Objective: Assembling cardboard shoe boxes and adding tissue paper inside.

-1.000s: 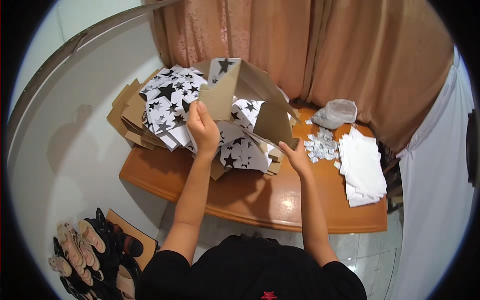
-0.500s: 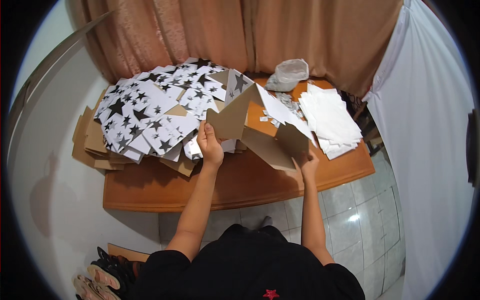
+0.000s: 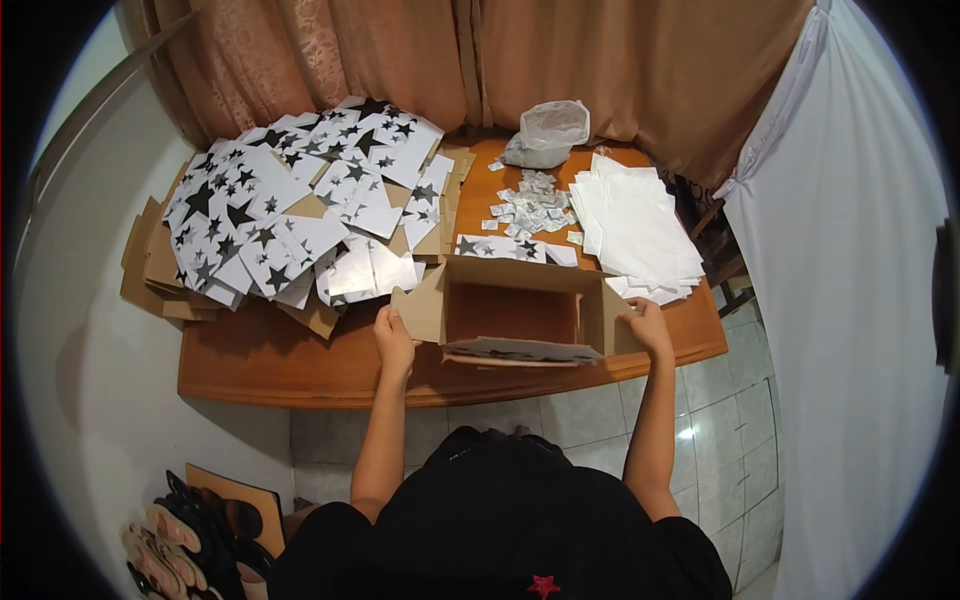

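Observation:
An opened-out cardboard box (image 3: 520, 272), brown inside and white with dark stars outside, is held between my two hands over the table's front part. Through its open middle the wooden tabletop shows. My left hand (image 3: 395, 340) pinches the box's left side flap, thumb on top. On the opposite side my right hand (image 3: 648, 327) grips the right flap, its fingers partly hidden. Just left of the box lies a big heap of flattened star-printed boxes (image 3: 260, 215).
Small pale sachets (image 3: 535, 205) lie scattered beyond the box, beside a clear plastic bag (image 3: 553, 130). White sheets (image 3: 635, 225) are stacked on the right of the wooden table (image 3: 300, 360). Shoes (image 3: 180, 540) stand at lower left; a white cloth (image 3: 840, 300) hangs right.
The box has come down and nearer, turned level, and spread into a rectangular frame. My left hand has moved lower and left; my right hand has moved to the right flap.

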A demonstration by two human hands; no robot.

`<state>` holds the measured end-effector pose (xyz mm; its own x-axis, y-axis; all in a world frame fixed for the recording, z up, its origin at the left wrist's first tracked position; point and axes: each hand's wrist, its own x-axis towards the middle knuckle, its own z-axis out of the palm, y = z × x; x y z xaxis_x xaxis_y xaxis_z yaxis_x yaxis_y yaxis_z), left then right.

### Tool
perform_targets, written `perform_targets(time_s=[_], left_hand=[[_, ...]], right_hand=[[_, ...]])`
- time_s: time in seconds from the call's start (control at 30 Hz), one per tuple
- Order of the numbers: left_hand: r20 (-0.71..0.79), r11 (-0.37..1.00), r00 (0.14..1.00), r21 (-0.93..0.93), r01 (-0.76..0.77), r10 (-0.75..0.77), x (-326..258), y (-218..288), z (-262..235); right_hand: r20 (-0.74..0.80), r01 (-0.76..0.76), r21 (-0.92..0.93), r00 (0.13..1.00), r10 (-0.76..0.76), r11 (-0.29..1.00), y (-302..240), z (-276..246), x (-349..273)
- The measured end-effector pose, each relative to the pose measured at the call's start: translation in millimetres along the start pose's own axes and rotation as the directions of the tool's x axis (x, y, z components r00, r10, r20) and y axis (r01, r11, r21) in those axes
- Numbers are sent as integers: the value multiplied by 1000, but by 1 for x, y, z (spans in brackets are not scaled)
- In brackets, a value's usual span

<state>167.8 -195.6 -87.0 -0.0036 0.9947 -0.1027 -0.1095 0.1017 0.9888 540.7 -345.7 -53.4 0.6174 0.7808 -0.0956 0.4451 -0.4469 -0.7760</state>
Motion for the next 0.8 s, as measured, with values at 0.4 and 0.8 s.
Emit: perform_targets(time_s=[0.4, 0.8], left_hand=[[-112, 771, 948, 614, -170, 298, -8, -31, 12], [268, 181, 953, 939, -292, 143, -22, 23, 77]], right_hand=[[85, -71, -45, 994, 75, 996, 38, 2, 54], [-125, 149, -582, 955, -269, 799, -13, 43, 21]])
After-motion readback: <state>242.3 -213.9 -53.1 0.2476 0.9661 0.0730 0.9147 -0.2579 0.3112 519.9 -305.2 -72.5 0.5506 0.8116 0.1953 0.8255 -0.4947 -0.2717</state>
